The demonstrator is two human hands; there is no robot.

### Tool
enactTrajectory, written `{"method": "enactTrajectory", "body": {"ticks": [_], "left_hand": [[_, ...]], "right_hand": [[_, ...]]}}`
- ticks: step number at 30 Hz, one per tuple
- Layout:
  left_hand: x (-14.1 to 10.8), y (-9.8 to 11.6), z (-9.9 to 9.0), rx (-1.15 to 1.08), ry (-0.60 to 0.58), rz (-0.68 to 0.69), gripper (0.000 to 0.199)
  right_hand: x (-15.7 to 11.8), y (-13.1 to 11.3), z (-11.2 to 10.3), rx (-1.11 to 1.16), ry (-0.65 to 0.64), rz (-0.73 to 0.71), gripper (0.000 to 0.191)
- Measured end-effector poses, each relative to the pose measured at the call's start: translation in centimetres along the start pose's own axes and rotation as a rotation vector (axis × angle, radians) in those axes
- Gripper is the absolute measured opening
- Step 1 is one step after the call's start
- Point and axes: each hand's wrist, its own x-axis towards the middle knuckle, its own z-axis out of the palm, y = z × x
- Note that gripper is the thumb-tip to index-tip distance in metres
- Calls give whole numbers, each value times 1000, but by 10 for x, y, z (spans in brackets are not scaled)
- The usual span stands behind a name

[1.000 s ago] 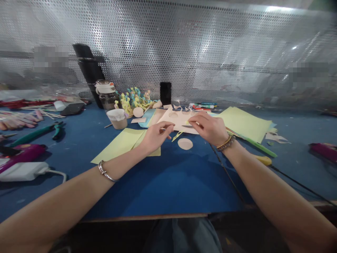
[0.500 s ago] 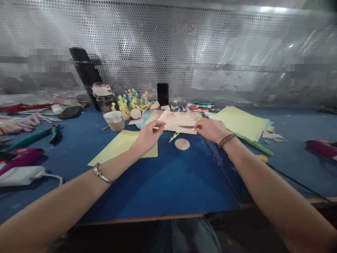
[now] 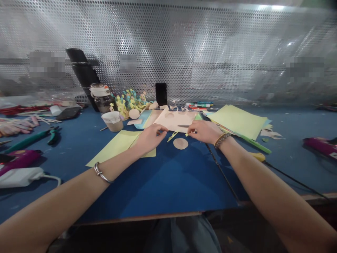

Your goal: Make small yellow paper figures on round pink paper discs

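Note:
My left hand [image 3: 152, 137] is over the right edge of a yellow-green sheet [image 3: 116, 147], its thumb and fingers bent close together; what they hold, if anything, is too small to name. My right hand [image 3: 204, 131] pinches a tiny yellow-green piece [image 3: 186, 134] at its fingertips. Between the hands, a pale pink sheet [image 3: 175, 119] with round cut-outs bears a dark pointed blade [image 3: 183, 125], partly hidden by my right hand. A pale paper disc [image 3: 180, 143] lies on the blue table, just below a thin yellow-green scrap [image 3: 172, 136].
At the back left stand a paper-lined cup [image 3: 113, 121], a lidded jar [image 3: 101, 98] and yellow and blue paper shapes [image 3: 131, 102]. A black phone [image 3: 161, 94] leans upright. Yellow-green sheets [image 3: 237, 119] and a green cutter [image 3: 252, 143] lie right. Pliers [image 3: 28, 138] lie left.
My right hand has shifted slightly left and down with the tiny piece, nearer my left hand. My left hand has moved slightly, its fingers a little lower. The view has shifted a little.

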Motion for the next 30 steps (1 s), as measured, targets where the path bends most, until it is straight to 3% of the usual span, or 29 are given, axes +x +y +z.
{"method": "enactTrajectory", "body": {"ticks": [4, 12, 17, 20, 23, 26, 30], "left_hand": [[5, 3, 3, 69, -104, 14, 24], [12, 4, 3, 116, -144, 6, 19], [9, 8, -3, -90, -137, -130, 19], [3, 18, -8, -391, -165, -400, 23], [-4, 27, -11, -715, -191, -599, 25], [-10, 31, -11, -888, -226, -670, 22], [-16, 33, -12, -942, -290, -698, 21]], "right_hand": [[1, -1, 3, 12, -10, -20, 20], [1, -2, 3, 32, 48, -3, 22], [1, -4, -1, 162, 127, 24, 19], [2, -7, -1, 381, 101, 53, 19], [3, -13, -1, 765, -50, 99, 18], [3, -22, -1, 1091, -122, 166, 21], [2, -30, -2, 1303, -151, 155, 24]]}}
